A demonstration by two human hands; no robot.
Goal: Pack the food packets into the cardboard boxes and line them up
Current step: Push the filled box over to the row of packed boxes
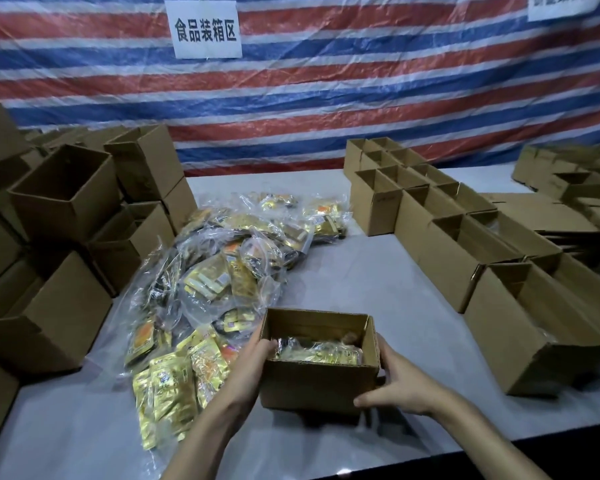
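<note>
An open cardboard box [317, 384] with gold food packets inside is held just above the table near its front edge. My left hand [257, 358] grips its left wall, the thumb hooked over the rim. My right hand [394, 377] grips the right wall and lower front corner. A heap of gold food packets [219, 282] in clear plastic lies on the table to the left and behind the box. A diagonal line of open boxes [454, 244] runs along the right, the nearest box [520, 337] close to my right hand.
Stacks of empty cardboard boxes [66, 216] crowd the table's left side. Flattened cardboard [541, 216] and more boxes [568, 174] lie at the far right. A striped tarp with a white sign [205, 29] hangs behind the grey table [361, 271].
</note>
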